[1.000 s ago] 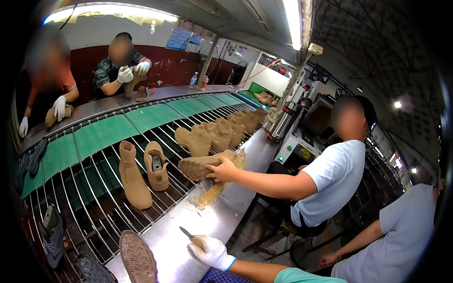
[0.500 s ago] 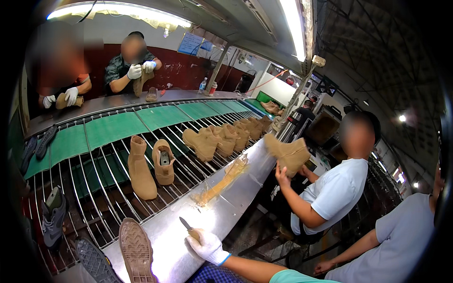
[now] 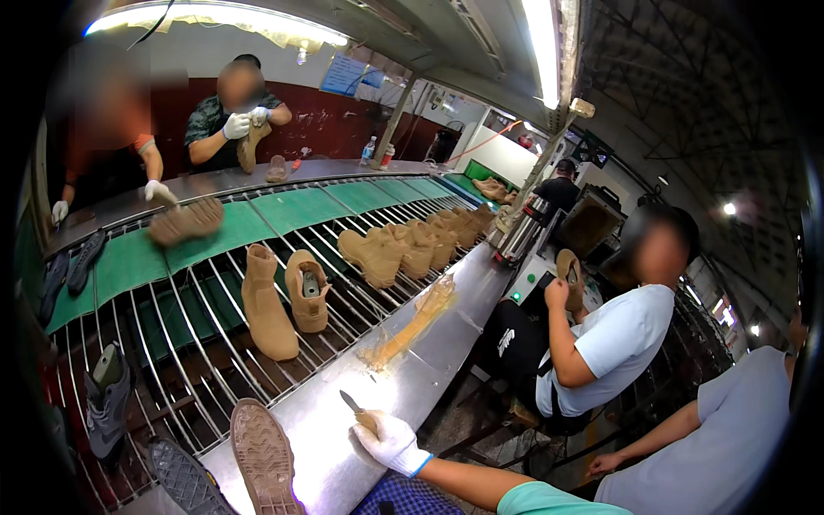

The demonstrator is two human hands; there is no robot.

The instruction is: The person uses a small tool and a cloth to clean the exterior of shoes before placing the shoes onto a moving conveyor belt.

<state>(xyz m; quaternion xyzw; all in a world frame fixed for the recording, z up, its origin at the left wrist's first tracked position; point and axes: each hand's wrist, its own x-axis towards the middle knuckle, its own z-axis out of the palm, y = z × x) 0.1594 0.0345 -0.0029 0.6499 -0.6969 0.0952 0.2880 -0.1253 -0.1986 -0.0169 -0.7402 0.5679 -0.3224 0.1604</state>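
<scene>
My right hand, in a white knit glove, is closed around the brown handle of a short pointed knife. Its blade points up and away over the metal ledge. To the left of that hand, a brown shoe sole shows its tread side. Beside it lies a black sole. My left hand is out of the picture.
A tan boot and a tan shoe stand on the metal rods, with several tan boots farther right. A co-worker sits at the right holding a boot. Two people work across the green belt.
The view has shifted slightly; my right hand keeps the knife. The right co-worker has lowered and turned the boot. Across the belt, the far-left person's shoe is now over the green belt, blurred.
</scene>
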